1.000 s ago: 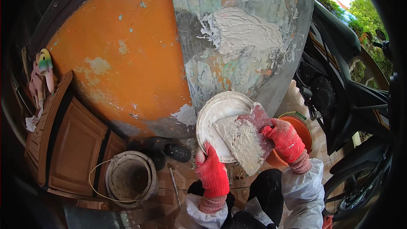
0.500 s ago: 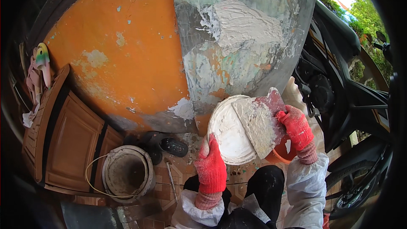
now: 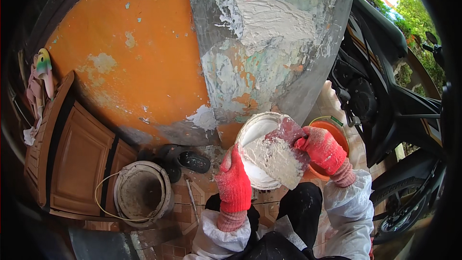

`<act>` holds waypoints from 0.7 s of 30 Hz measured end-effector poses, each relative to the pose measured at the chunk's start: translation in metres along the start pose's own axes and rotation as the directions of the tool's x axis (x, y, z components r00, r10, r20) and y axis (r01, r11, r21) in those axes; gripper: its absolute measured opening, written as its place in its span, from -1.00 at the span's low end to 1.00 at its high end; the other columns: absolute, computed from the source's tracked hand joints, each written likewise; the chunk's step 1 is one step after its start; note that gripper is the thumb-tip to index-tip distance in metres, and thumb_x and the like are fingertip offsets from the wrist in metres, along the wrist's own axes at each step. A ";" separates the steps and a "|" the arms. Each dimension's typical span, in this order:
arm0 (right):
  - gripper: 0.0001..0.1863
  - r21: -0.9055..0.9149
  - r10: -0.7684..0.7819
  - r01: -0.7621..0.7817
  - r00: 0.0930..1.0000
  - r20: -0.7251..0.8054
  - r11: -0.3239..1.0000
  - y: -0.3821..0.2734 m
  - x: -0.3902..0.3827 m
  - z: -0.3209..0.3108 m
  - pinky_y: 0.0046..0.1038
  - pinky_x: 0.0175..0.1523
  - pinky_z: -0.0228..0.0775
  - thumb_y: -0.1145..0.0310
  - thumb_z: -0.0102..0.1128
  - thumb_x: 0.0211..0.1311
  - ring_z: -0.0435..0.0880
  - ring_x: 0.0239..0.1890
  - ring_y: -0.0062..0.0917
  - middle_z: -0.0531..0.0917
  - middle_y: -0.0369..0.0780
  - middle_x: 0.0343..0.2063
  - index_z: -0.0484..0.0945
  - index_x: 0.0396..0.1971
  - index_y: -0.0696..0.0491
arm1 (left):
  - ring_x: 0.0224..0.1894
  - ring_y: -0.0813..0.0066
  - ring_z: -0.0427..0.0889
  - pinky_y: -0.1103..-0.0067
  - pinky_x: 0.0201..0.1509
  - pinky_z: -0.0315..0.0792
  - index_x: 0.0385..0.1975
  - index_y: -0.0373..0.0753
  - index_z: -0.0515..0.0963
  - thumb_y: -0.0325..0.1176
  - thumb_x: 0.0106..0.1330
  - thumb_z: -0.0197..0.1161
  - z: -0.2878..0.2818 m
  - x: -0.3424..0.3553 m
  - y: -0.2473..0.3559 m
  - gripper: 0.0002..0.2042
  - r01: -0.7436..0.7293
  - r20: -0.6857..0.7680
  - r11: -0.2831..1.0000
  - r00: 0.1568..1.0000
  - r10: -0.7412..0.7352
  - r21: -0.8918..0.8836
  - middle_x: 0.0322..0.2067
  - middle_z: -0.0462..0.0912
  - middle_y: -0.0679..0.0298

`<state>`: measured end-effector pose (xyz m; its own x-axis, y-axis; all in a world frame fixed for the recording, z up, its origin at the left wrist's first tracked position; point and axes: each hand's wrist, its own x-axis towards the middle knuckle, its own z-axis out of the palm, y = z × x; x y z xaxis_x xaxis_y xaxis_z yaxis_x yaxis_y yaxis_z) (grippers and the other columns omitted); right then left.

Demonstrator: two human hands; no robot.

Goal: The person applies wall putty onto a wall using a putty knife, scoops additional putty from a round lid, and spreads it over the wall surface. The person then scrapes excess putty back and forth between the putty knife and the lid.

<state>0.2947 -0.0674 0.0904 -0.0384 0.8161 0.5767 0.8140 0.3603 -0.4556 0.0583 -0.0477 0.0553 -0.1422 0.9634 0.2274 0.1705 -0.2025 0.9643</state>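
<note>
My left hand (image 3: 234, 183), in a red knit glove, grips the near left rim of a round white bucket (image 3: 239, 135). Smooth white putty (image 3: 255, 168) shows inside it. My right hand (image 3: 323, 149), gloved alike, is closed on the right edge of a broad, flat putty scraper (image 3: 290, 132). Its dark red blade is largely coated in rough, off-white putty and lies tilted across the bucket's mouth, hiding much of the inside. Whether the blade touches the putty cannot be seen.
An orange bucket (image 3: 339, 132) stands behind my right hand, near a black motorcycle (image 3: 370, 96). Ahead rises a peeling wall (image 3: 221, 86) with a fresh putty patch (image 3: 274, 19). At left are a dirty pail (image 3: 166, 202), black sandals (image 3: 194, 162), a stick (image 3: 192, 200) and a wooden cabinet (image 3: 82, 154).
The scraper has moved left and turned over the bucket's mouth, my right hand going with it. More of the orange bucket shows. My left hand stays on the rim.
</note>
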 end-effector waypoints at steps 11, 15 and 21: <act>-0.79 0.169 0.142 -0.206 0.933 0.330 0.964 -0.007 0.006 -0.003 -0.43 -0.18 0.45 0.42 0.13 0.16 0.62 -0.34 -0.33 0.62 -0.12 -0.46 0.54 -0.23 0.20 | -0.10 0.41 0.58 0.55 0.04 0.40 0.00 -0.30 0.47 -0.37 0.38 -0.02 -0.008 0.003 -0.007 -0.72 -0.334 0.094 0.820 0.940 0.329 0.465 -0.16 0.60 0.08; -0.80 0.123 0.383 -0.461 0.835 0.395 0.879 -0.012 0.021 -0.029 -0.45 -0.28 0.44 0.38 0.13 0.15 0.61 -0.44 -0.41 0.62 -0.17 -0.49 0.56 -0.28 0.19 | -0.09 0.39 0.58 0.55 0.04 0.41 0.02 -0.29 0.45 -0.40 0.38 -0.04 -0.006 0.004 0.002 -0.72 -0.058 0.003 0.998 0.998 0.058 0.016 -0.18 0.61 0.08; -0.74 -0.126 0.554 -0.562 0.709 0.435 0.818 -0.007 0.030 -0.014 -0.49 -0.39 0.37 0.28 0.08 0.19 0.49 -0.55 -0.62 0.55 -0.26 -0.58 0.54 -0.31 0.20 | -0.11 0.55 0.55 0.61 0.01 0.38 -0.04 -0.39 0.50 -0.21 0.39 0.01 -0.015 0.020 0.013 -0.64 0.218 0.080 0.954 0.975 -0.205 -0.207 -0.17 0.62 0.15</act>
<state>0.2958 -0.0515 0.1204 0.1717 0.9753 -0.1389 0.7600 -0.2209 -0.6112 0.0435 -0.0341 0.0743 -0.0953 0.9954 0.0129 -0.0706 -0.0197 0.9973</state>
